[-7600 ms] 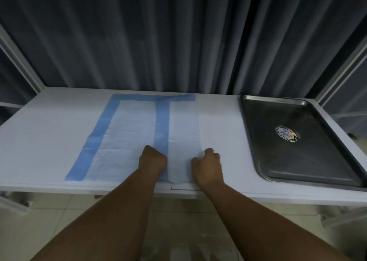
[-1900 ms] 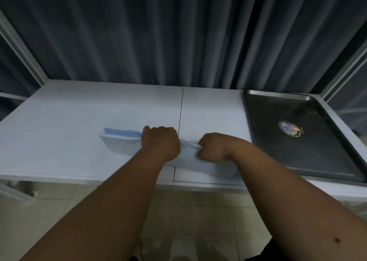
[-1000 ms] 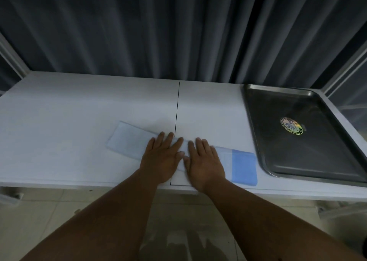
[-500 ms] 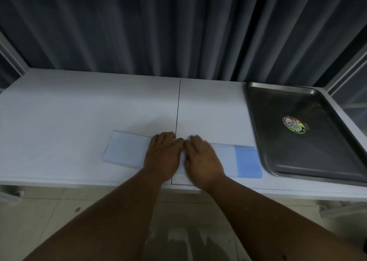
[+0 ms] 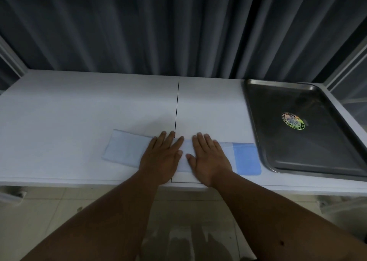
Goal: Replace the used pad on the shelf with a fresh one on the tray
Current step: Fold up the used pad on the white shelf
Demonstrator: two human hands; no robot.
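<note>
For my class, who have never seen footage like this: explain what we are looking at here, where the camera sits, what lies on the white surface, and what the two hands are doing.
There is no machine here. A person wears one wide-angle camera on the head, looking forward and down, so you see their own bare arms reaching in from below. There is only this one view.

The white shelf stands in front of a dark curtain. On it lies a pad folded into a long strip, pale blue with a darker blue end at the right. To the right sits an empty metal tray with a round sticker inside.

The left hand and right hand lie flat side by side on the middle of the pad, fingers straight, pressing it down. Neither has a grip on anything.
</note>
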